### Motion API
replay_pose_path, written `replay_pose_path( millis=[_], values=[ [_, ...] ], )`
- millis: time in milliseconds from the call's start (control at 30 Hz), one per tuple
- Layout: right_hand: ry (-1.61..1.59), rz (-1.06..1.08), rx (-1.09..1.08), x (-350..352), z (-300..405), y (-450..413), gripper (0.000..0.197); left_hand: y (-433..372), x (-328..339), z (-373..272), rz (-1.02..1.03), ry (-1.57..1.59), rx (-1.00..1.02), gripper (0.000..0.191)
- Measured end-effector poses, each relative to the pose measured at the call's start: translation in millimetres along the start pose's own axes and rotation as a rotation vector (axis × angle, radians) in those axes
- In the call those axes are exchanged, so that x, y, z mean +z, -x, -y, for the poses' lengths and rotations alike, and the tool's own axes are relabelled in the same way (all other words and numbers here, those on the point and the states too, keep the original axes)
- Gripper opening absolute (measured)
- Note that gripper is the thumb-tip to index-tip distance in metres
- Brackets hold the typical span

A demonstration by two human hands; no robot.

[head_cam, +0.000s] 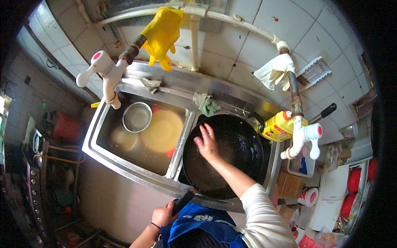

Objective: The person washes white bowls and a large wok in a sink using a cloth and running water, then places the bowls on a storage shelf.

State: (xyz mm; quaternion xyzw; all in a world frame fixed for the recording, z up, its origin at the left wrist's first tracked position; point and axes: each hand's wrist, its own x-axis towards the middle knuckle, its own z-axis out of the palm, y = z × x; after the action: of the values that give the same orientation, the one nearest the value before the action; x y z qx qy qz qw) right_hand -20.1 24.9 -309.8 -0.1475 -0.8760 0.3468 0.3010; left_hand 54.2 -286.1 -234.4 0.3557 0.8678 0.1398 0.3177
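A large black wok (229,155) rests over the right basin of a stainless steel double sink (124,169). Its dark handle (184,202) points towards me, and my left hand (164,214) is closed around it. My right hand (207,144), with a ring on one finger, reaches into the wok, fingers spread and holding nothing; whether it touches the inner wall cannot be told. In the left basin, a round metal bowl (137,117) and a large round pale item (162,131) sit in cloudy water.
White taps (109,77) overhang both sides; yellow rubber gloves (162,34) and a white glove (276,72) hang from the pipes. Rags (207,104) lie on the sink's back ledge. A yellow detergent bottle (277,126) stands right of the wok, near a white plastic basket (302,164).
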Motion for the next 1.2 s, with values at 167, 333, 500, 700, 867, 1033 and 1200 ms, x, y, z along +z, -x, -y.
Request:
replay_pose_path(
  millis=[167,333,500,700,867,1033,1200],
  values=[
    [0.255,0.067,0.068,-31,4,-101,0.035,4,-1,-10,-0.061,-0.003,-0.017,0.035],
    [0.365,0.28,0.324,-14,-51,-140,0.045,0,-2,-15,-0.112,-0.019,0.006,0.032],
    [0.189,-0.093,0.101,-80,21,-126,0.028,3,2,-13,-0.145,-0.022,-0.038,0.033],
    [0.433,0.086,0.332,-120,8,4,0.026,1,-1,-14,-0.133,-0.02,-0.002,0.036],
    [0.586,0.202,0.311,-86,-29,85,0.03,1,-1,-19,-0.115,0.015,-0.004,0.036],
    [0.555,0.16,0.712,-100,-58,41,0.039,1,0,-14,-0.092,-0.029,-0.021,0.038],
    [0.278,-0.453,0.435,-93,-76,7,0.031,4,5,-13,-0.113,-0.026,-0.041,0.037]
  ],
)
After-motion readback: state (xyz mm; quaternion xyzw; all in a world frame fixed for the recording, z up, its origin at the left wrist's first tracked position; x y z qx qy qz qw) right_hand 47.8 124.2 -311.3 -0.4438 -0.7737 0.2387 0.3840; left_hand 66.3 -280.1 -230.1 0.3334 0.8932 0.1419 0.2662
